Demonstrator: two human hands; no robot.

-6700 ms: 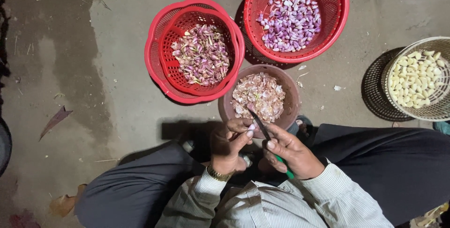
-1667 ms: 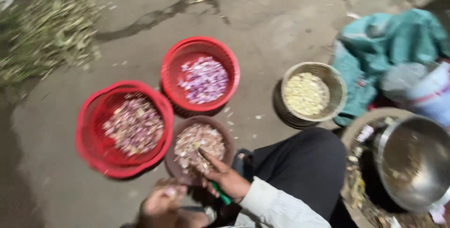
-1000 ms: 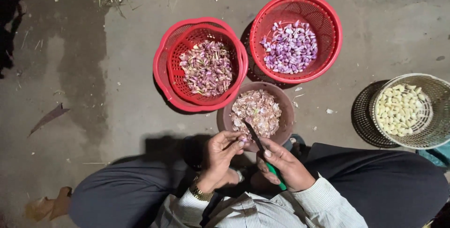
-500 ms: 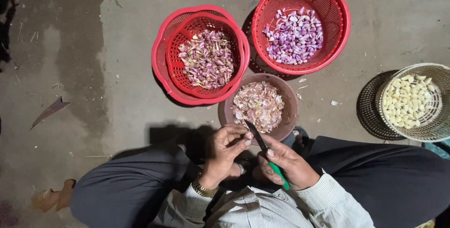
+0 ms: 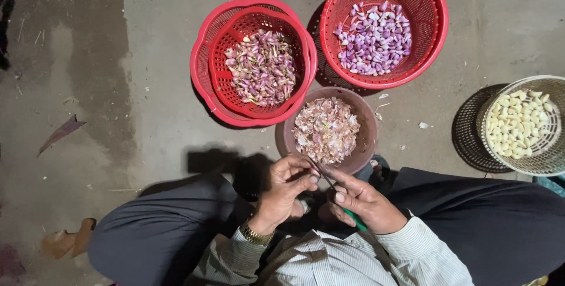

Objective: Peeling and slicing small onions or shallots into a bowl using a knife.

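Note:
My left hand [image 5: 286, 190] pinches a small shallot [image 5: 313, 175] between its fingertips, just below the brown bowl [image 5: 367, 122]. My right hand [image 5: 364, 203] grips a small knife with a green handle [image 5: 354, 217]; its dark blade [image 5: 321, 174] points up and left against the shallot. The brown bowl holds pale pink peelings [image 5: 325, 129]. The shallot is mostly hidden by my fingers.
A red basket [image 5: 207, 68] at centre left holds unpeeled shallots. A second red basket [image 5: 434, 21] behind holds peeled purple shallots. A white wire basket [image 5: 553, 155] at right holds pale peeled garlic cloves. My dark-trousered knees spread on the concrete floor [image 5: 135, 115]. Dry leaves [image 5: 60, 133] lie at left.
The view swung off to the right and back to the baskets. Both hands stay together below the brown bowl, with the knife against the shallot throughout.

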